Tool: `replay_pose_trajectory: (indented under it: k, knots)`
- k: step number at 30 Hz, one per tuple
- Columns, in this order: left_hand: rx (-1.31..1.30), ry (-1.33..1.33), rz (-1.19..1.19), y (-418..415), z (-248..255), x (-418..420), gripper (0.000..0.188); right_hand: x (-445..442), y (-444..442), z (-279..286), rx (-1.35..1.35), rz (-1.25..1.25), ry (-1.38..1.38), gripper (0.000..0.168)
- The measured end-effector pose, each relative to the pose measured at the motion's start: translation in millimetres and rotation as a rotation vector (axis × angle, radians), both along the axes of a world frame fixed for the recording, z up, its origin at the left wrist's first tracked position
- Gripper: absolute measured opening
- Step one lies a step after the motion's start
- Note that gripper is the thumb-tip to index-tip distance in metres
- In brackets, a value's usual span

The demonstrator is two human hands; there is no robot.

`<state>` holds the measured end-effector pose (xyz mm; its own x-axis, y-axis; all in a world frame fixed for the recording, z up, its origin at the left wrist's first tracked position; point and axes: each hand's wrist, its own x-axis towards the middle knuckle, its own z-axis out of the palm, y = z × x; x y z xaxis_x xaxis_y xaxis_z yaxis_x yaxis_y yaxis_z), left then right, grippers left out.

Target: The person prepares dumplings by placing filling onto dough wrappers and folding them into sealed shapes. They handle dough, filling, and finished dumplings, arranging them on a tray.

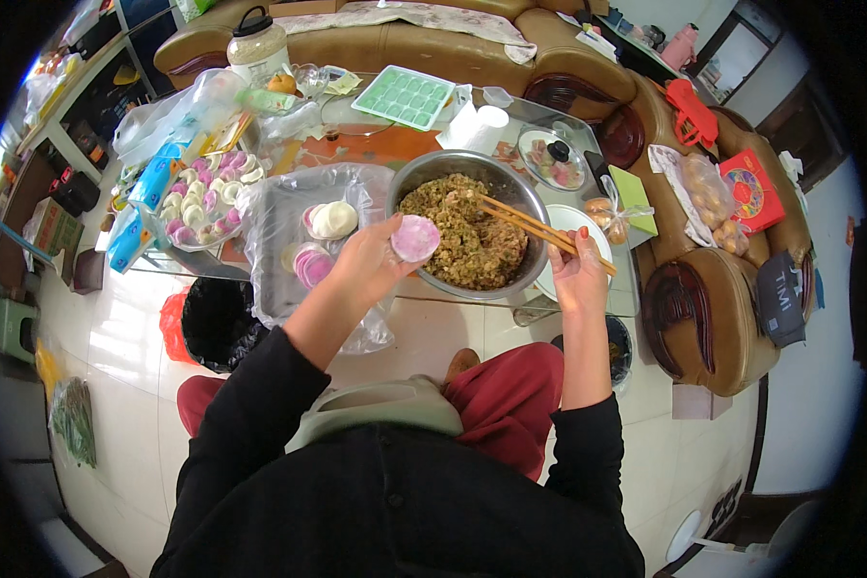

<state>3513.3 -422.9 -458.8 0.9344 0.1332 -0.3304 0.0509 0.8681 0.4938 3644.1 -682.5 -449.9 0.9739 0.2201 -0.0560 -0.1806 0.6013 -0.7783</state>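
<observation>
My left hand point(376, 259) holds a round pink dough wrapper point(415, 239) by the left rim of a metal bowl point(469, 295). Minced filling point(448, 231) lies in the bowl. In my right hand point(579, 271), over the bowl's right side, is a pair of wooden chopsticks point(531, 224) whose tips touch the filling. Left of the bowl, stacks of white wrappers point(334, 220) and pink wrappers point(313, 266) rest on a plastic-covered tray point(271, 253). Further left, a plate holds many white and pink folded dumplings point(193, 214).
On the glass table point(625, 289) are a white plate point(560, 278) partly under my right hand, a glass lid point(551, 160), a paper roll point(485, 128), a green compartment tray point(404, 97) and a large jar point(259, 50). A black-lined bin point(220, 325) stands below.
</observation>
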Motion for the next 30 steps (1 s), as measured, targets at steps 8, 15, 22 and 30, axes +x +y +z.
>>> replay_pose_trajectory:
  k: [8, 15, 22, 30]
  knots:
    - [0.275, -0.203, 0.017, 8, 0, -1, 0.032, 5, -7, 6, -0.093, 0.014, -0.174, 0.015]
    - [0.069, -0.005, 0.103, 10, -2, -29, 0.036, 59, 30, -24, -0.855, -0.135, -0.420, 0.017]
    - [-0.016, 0.019, 0.029, 19, -12, -46, 0.035, 73, 42, -28, -1.115, 0.158, -0.535, 0.012]
    - [0.026, 0.042, 0.019, 18, -15, -39, 0.035, 67, 9, -40, -0.489, 0.154, -0.123, 0.009]
